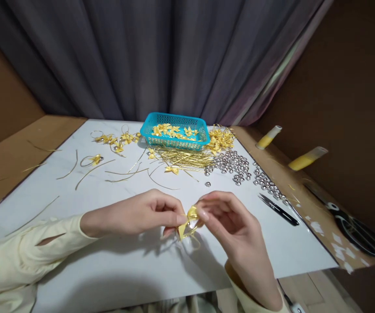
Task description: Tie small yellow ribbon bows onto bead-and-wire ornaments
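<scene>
Between my two hands, just above the white table surface, is a yellow ribbon bow (183,230) with a thin gold cord loop hanging below it. My left hand (148,215) pinches the bow's left side between thumb and fingertips. On its right side, my right hand (231,230) is closed with thumb and forefinger on the ribbon. Something shiny shows at the bow's middle, too small to make out for certain. Ahead of my hands lie a loose yellow bow (172,170), a pile of gold cords (184,157) and many silver heart-shaped beads (229,162).
A blue basket (175,118) with yellow bows stands at the back, beside a heap of bows (220,139). Looped bows (118,139) lie at left. Black thread snips (279,210), scissors (353,228) and two yellow-filled tubes (268,137) are on the right.
</scene>
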`<state>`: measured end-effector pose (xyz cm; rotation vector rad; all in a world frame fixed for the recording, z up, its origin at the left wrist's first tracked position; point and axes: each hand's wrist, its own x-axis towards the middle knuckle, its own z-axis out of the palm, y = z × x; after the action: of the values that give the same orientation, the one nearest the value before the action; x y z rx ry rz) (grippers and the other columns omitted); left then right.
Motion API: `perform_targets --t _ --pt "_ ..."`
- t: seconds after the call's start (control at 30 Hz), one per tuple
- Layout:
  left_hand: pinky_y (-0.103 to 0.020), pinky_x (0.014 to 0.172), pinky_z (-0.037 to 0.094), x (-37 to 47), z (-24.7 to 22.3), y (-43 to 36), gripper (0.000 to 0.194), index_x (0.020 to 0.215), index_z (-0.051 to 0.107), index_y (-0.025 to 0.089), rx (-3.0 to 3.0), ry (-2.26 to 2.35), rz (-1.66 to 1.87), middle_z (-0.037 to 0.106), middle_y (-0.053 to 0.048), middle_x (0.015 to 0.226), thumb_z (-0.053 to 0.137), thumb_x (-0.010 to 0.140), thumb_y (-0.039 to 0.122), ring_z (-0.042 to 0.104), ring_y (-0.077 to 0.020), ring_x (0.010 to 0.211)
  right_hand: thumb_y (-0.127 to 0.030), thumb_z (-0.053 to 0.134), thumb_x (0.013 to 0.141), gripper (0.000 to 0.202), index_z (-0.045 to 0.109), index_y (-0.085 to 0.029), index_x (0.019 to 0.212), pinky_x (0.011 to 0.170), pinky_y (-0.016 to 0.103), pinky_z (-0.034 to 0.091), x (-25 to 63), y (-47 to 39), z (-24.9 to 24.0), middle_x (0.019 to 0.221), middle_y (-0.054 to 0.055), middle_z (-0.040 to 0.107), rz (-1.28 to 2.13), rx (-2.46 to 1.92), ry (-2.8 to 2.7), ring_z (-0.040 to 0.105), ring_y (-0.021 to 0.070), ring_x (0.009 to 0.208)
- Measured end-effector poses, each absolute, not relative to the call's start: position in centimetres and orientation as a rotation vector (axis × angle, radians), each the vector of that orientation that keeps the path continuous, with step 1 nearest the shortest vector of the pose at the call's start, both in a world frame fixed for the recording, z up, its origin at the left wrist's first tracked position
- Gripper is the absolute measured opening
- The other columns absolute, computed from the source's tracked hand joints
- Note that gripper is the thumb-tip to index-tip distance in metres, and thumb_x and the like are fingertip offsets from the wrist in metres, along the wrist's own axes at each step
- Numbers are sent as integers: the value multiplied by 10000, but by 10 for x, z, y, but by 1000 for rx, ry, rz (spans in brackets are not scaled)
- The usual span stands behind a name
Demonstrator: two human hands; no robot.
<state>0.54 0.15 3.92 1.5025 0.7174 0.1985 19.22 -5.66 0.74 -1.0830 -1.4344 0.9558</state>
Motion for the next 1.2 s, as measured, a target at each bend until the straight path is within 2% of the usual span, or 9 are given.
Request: perform_targets --t 0.07,0.13,0.27,0.43,0.53,0.63,0.8,1.0,1.2 --pt "-193 599 350 6 38 2 250 664 549 148 1526 744 265 489 58 584 497 864 288 430 -75 565 -159 602 820 80 576 -208 878 646 263 501 192 -63 8 824 33 634 667 -1153 -1459 606 151 752" --pt "-200 625 360 7 37 2 255 671 544 151 1533 762 350 497 54 595 482 873 294 443 -82 586 -128 588 820 75 580 -203 820 613 265 465 190 -71 9 734 22 610 480 -1160 -1565 566 143 671" --pt "-217 662 373 7 34 1 277 645 525 154 1541 774 439 500 43 615 468 877 294 458 -96 621 -116 543 836 121 611 -176 915 495 230 422 183 -79 7 670 12 619 467 -1184 -1795 531 115 546" --pt "-212 637 375 7 31 -1 257 678 527 153 1547 743 436 493 44 627 461 883 294 450 -90 610 -196 489 870 177 644 -148 940 426 195 375 178 -71 2 573 -7 590 682 -1253 -1777 479 94 469" --pt "-207 619 370 7 29 -2 255 684 528 151 1566 743 418 491 40 634 472 878 307 446 -90 612 -236 426 899 255 661 -163 829 419 182 338 178 -65 4 498 -30 539 972 -1299 -1785 433 82 438" --pt "-203 594 361 7 31 -3 256 689 526 149 1575 737 406 478 42 617 472 876 317 431 -88 594 -253 393 917 309 618 -167 723 453 177 343 179 -63 6 493 -37 508 1078 -1249 -1765 426 75 442" --pt "-198 556 335 7 39 -6 243 724 553 143 1569 730 399 457 45 610 463 877 308 392 -81 571 -206 397 912 269 534 -179 683 508 192 359 177 -66 -2 504 -44 448 883 -1189 -1746 447 86 467" --pt "-196 524 316 8 40 -10 246 726 558 145 1546 730 369 432 46 605 467 867 325 369 -81 557 -89 401 836 254 444 -189 606 451 207 299 165 -71 -5 507 -41 420 504 -1216 -1718 393 82 429" --pt "-195 529 310 8 36 -13 234 725 569 147 1473 715 377 424 53 597 493 866 318 361 -76 555 -30 385 782 266 374 -200 578 428 220 266 158 -75 -7 493 -45 364 347 -1234 -1673 341 82 406"
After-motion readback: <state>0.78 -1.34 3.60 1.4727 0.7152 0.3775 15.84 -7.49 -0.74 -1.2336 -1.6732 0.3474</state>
